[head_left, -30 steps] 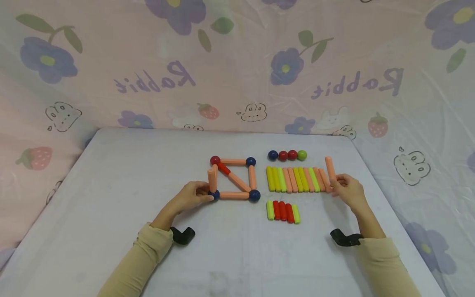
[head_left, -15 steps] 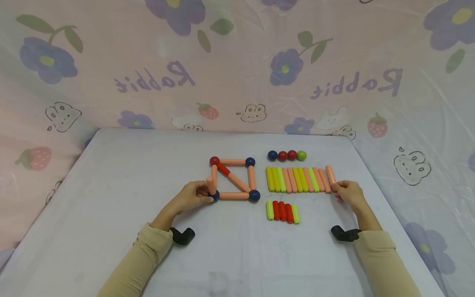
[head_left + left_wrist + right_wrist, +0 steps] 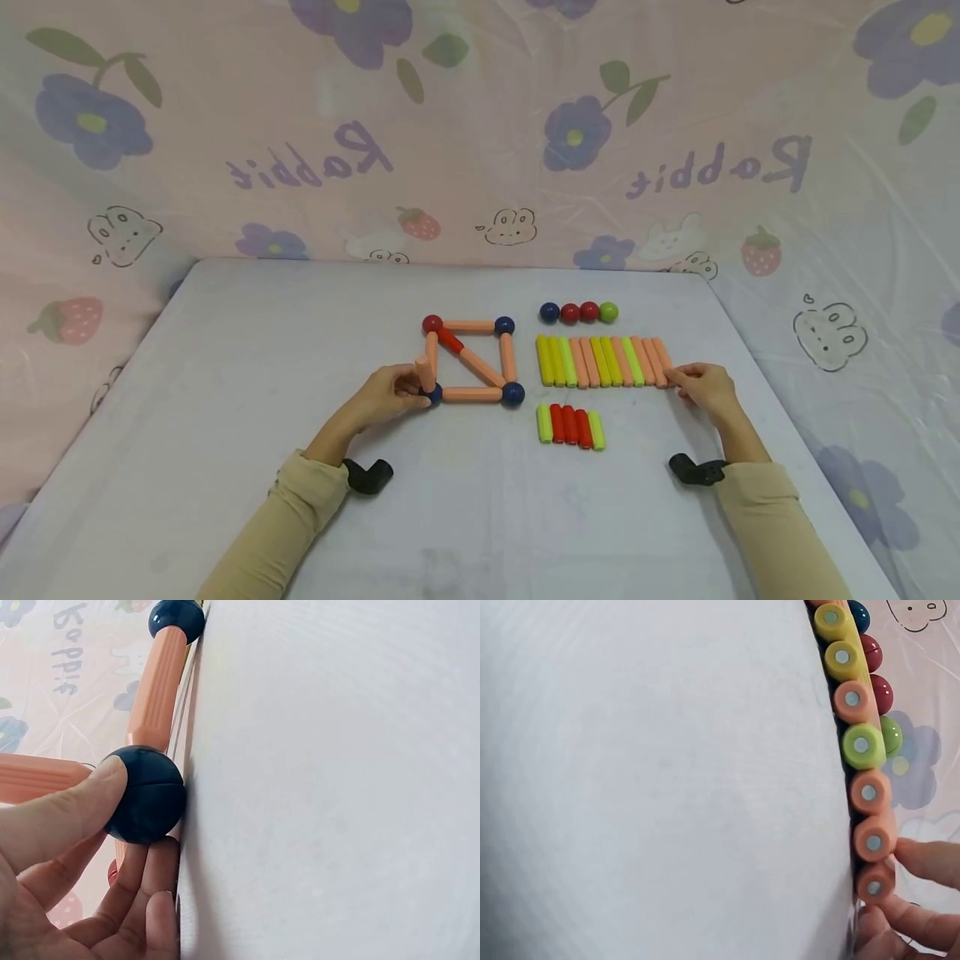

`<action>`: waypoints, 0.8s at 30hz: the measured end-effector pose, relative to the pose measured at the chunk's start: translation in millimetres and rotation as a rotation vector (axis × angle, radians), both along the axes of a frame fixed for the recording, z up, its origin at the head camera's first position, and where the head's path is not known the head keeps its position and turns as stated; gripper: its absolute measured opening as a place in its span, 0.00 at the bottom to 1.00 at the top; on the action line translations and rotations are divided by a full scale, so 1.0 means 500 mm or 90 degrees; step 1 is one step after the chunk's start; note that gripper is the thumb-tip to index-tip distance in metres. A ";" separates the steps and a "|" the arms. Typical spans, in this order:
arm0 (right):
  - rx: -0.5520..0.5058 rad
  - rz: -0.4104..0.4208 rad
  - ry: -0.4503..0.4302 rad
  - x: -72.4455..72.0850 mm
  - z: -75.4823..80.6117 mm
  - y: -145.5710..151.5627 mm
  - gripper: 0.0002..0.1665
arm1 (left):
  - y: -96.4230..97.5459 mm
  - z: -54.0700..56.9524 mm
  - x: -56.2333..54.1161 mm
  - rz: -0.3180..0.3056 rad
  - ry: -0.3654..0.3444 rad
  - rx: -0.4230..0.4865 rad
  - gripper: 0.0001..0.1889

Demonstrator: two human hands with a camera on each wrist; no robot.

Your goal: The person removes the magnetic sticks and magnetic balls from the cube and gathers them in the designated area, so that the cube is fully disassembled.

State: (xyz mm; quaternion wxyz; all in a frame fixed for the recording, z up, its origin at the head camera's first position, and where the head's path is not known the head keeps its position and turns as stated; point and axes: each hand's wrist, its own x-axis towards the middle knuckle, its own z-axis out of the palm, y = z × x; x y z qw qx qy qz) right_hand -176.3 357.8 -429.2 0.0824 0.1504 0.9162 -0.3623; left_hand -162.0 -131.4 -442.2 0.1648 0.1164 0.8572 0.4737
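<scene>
My left hand (image 3: 390,395) grips the navy ball (image 3: 146,795) at the near left corner of a square built from peach magnetic rods and balls. From that ball a peach rod (image 3: 425,374) stands up. A diagonal of a red rod (image 3: 452,340) and a peach rod (image 3: 482,367) crosses the square from the red ball (image 3: 432,324) to the near right navy ball (image 3: 513,394). At the right end of a row of long rods, my right hand (image 3: 703,388) pinches the last peach rod (image 3: 875,886), which lies beside its neighbour.
The long yellow, lime and peach rods (image 3: 592,362) lie side by side right of the square. Behind them sits a line of loose balls (image 3: 570,313); in front lie short red and lime rods (image 3: 571,426). A patterned curtain (image 3: 480,167) backs the white table (image 3: 300,317).
My right hand has lowered the peach rod from a raised tilt and brought it left against the end of the row. The left hand stays at the navy ball; its upright rod leaned slightly.
</scene>
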 end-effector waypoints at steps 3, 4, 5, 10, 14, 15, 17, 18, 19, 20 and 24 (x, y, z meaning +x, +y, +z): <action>0.055 0.001 0.039 0.003 0.003 -0.005 0.29 | 0.000 0.000 0.001 -0.002 0.000 0.002 0.17; 0.079 0.002 0.060 0.005 0.004 -0.009 0.28 | 0.000 0.000 0.001 0.000 -0.003 0.003 0.17; 0.101 0.002 0.082 0.007 0.006 -0.012 0.27 | 0.000 0.000 0.002 -0.002 -0.001 0.002 0.18; 0.152 0.019 0.175 0.017 0.020 -0.044 0.21 | -0.003 0.000 0.001 0.000 0.003 0.001 0.18; 0.138 0.051 0.205 0.024 0.030 -0.082 0.19 | -0.003 -0.001 0.001 0.004 0.005 0.003 0.18; 0.133 0.059 0.209 0.026 0.031 -0.093 0.19 | -0.002 -0.001 0.001 0.002 0.008 0.003 0.18; 0.122 0.080 0.217 0.030 0.033 -0.116 0.18 | -0.002 0.000 0.002 0.007 0.004 0.005 0.18; 0.118 0.092 0.221 0.033 0.033 -0.127 0.17 | -0.001 0.000 0.002 0.010 0.004 0.007 0.18; 0.113 0.107 0.227 0.035 0.033 -0.138 0.17 | -0.001 0.000 0.002 0.012 0.004 0.009 0.18; 0.106 0.120 0.232 0.037 0.033 -0.150 0.16 | 0.000 0.000 0.003 0.013 0.006 0.008 0.19; 0.079 0.170 0.245 0.049 0.034 -0.199 0.14 | 0.000 -0.003 0.003 0.014 0.014 0.009 0.19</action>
